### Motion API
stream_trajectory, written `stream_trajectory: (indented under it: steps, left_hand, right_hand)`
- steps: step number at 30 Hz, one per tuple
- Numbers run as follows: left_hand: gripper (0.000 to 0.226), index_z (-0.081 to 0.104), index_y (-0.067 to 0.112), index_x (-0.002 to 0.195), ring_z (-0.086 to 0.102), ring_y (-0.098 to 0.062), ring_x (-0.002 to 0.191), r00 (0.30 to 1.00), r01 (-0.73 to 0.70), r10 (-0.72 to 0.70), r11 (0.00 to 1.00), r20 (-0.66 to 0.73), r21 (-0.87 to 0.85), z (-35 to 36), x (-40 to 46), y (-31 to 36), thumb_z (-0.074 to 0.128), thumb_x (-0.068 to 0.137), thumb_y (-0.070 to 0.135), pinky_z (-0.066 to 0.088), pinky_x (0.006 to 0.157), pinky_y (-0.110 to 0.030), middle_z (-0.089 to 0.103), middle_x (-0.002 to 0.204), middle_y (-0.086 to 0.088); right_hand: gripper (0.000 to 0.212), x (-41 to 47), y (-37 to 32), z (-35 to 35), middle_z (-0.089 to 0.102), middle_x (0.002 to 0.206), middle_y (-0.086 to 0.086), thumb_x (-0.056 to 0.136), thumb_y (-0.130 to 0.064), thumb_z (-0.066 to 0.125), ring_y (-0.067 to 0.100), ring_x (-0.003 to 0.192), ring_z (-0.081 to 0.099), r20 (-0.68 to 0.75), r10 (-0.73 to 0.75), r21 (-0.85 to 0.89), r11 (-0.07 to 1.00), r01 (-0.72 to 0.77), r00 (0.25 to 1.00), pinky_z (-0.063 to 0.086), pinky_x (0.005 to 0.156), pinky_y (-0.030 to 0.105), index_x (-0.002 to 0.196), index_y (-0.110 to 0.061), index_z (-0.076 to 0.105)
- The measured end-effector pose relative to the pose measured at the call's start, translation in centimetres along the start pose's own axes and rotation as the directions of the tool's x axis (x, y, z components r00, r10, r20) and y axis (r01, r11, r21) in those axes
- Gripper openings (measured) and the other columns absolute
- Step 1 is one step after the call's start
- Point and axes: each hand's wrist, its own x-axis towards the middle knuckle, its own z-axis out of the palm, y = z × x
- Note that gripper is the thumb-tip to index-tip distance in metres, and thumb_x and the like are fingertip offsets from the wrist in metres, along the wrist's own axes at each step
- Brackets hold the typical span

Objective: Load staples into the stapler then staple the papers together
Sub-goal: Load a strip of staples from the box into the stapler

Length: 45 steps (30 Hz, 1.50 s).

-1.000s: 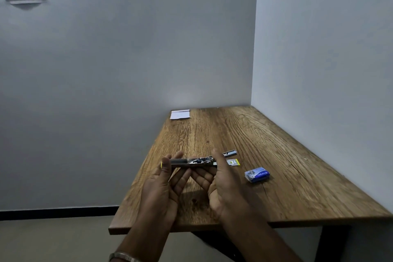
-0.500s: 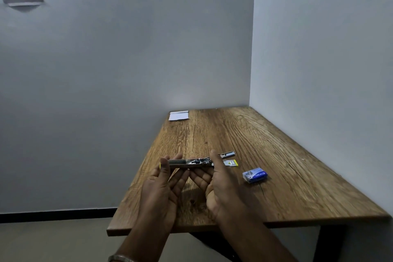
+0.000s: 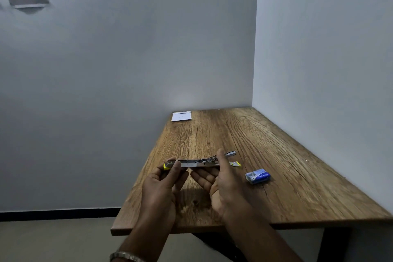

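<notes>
Holding the stapler point(image 3: 196, 163) between them, both hands hover above the near part of the wooden table point(image 3: 276, 155), and the stapler serves as the landmark for everything else. It is swung wide open into a long, nearly level metal strip with a yellow tip at each end. The left hand point(image 3: 162, 185) is closed on the stapler's left end, thumb on top and fingers curled beneath, just beside the yellow tip. The right hand point(image 3: 221, 181) grips the stapler's right part near the hinge, thumb pressed over the top and fingers cupped underneath. A thin metal arm sticks out past the thumb to the right, angled slightly upward. Right of the stapler and a little nearer the person, a small blue staple box point(image 3: 257, 175) lies flat on the table, apart from both hands. Well beyond the stapler, at the table's far left corner against the wall, the white papers point(image 3: 181, 116) lie flat. A metal bracelet point(image 3: 125, 256) circles the left wrist, below the stapler.
</notes>
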Motion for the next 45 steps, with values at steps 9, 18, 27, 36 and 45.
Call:
stream_trajectory:
  steps: [9, 18, 27, 36, 45]
  left_hand:
    - [0.025, 0.06, 0.003, 0.108, 0.074, -0.019, 0.095, 0.999, -0.015, 0.015, 1.0, 0.037, 0.011, -0.2, 0.0, -0.2, 0.061, 0.084, 0.007, 0.06, 0.08, -0.028, 0.077, 0.103, -0.012]
    - [0.02, 0.059, 0.001, 0.108, 0.074, -0.02, 0.096, 1.0, 0.008, -0.007, 1.0, 0.019, -0.017, -0.1, 0.2, -0.2, 0.059, 0.089, 0.005, 0.061, 0.077, -0.027, 0.077, 0.101, -0.012]
    - [0.022, 0.057, 0.001, 0.115, 0.067, -0.025, 0.106, 0.997, 0.082, -0.082, 0.997, -0.012, 0.001, -0.5, 1.2, 0.6, 0.055, 0.094, 0.003, 0.06, 0.08, -0.033, 0.071, 0.113, -0.017]
    - [0.027, 0.059, 0.009, 0.113, 0.072, -0.025, 0.098, 0.999, -0.02, 0.011, 0.971, 0.038, 0.239, -1.3, 1.2, 0.4, 0.066, 0.087, 0.005, 0.06, 0.077, -0.032, 0.071, 0.106, -0.016]
    - [0.013, 0.072, 0.019, 0.097, 0.067, -0.021, 0.085, 0.988, -0.157, 0.123, 0.737, 0.098, 0.658, -2.7, 2.1, 2.1, 0.072, 0.084, 0.016, 0.057, 0.076, -0.032, 0.072, 0.088, -0.008]
  right_hand:
    - [0.035, -0.1, 0.4, 0.2, 0.072, 0.09, 0.027, 0.104, -0.027, 0.05, 0.025, 0.06, 0.076, -0.049, -0.027, 0.012, 1.0, 0.028, 0.998, 0.06, 0.049, 0.029, 0.113, 0.006, 0.054]
    - [0.031, -0.2, 0.3, 0.2, 0.072, 0.088, 0.026, 0.105, -0.021, 0.046, 0.026, 0.063, 0.076, -0.081, -0.036, -0.01, 0.999, 0.036, 0.996, 0.061, 0.052, 0.032, 0.106, 0.009, 0.057]
    - [0.039, -0.7, -0.4, -0.7, 0.069, 0.1, 0.02, 0.102, -0.036, 0.051, 0.026, 0.08, 0.074, -0.014, -0.001, -0.054, 0.999, 0.001, 1.0, 0.06, 0.063, 0.036, 0.115, 0.001, 0.055]
    - [0.045, -1.0, -1.9, -1.5, 0.071, 0.102, 0.025, 0.106, -0.04, 0.037, 0.039, 0.093, 0.07, 0.038, 0.081, 0.0, 0.997, -0.081, 0.996, 0.057, 0.07, 0.045, 0.109, 0.0, 0.057]
    - [0.023, -0.2, -1.8, -2.7, 0.071, 0.111, 0.02, 0.101, -0.023, 0.055, 0.03, 0.089, 0.076, 0.078, -0.067, -0.195, 0.977, 0.081, 0.995, 0.063, 0.066, 0.041, 0.118, -0.007, 0.057]
